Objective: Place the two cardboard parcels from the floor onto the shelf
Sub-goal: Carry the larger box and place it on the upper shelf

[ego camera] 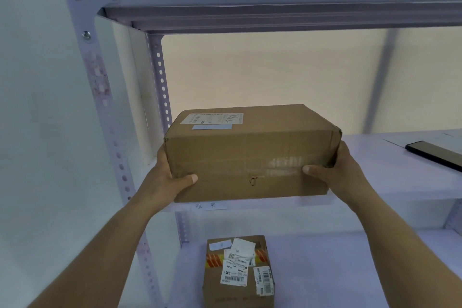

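Observation:
A large brown cardboard parcel [252, 150] with a white label on top is held at the front edge of the middle shelf board [375, 182]. My left hand [170, 177] grips its left end, thumb on the front face. My right hand [337, 170] grips its right end the same way. Whether the parcel's base rests on the board is hidden. A smaller cardboard parcel [237, 272], covered with white labels and orange tape, lies on the lower shelf board [350, 270] directly below.
The white metal rack has a perforated front post [105, 112] at the left and an inner post [160, 77] behind the parcel. An upper shelf [275, 7] spans overhead. A flat dark object [435, 155] lies on the middle shelf at the far right.

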`<state>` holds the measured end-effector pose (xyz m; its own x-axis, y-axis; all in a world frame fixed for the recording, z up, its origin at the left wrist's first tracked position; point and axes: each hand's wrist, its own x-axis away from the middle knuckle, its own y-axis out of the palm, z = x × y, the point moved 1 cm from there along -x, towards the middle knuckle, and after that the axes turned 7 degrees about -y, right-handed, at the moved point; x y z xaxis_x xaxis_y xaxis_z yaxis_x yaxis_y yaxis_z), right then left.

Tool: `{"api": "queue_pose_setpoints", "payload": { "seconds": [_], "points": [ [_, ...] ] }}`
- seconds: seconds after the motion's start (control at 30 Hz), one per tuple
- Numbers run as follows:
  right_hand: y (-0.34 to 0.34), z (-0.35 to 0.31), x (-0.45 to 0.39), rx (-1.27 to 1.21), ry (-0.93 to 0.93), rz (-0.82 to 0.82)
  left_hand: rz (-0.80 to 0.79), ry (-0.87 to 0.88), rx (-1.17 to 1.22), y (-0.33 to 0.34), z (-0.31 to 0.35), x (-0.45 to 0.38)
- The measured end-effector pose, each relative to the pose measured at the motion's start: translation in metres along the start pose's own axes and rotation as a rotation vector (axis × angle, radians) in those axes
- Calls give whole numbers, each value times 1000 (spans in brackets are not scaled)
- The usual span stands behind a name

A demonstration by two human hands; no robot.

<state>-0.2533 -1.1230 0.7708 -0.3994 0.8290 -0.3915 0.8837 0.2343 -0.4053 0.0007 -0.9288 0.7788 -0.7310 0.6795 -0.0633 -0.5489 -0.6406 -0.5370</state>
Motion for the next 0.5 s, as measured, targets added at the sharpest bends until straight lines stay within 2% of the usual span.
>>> {"api": "queue_pose_setpoints", "payload": {
  "seconds": [0.5],
  "points": [
    [12, 8, -26, -12, -1, 14, -15, -7, 31, 2, 1, -30]
  ]
}}
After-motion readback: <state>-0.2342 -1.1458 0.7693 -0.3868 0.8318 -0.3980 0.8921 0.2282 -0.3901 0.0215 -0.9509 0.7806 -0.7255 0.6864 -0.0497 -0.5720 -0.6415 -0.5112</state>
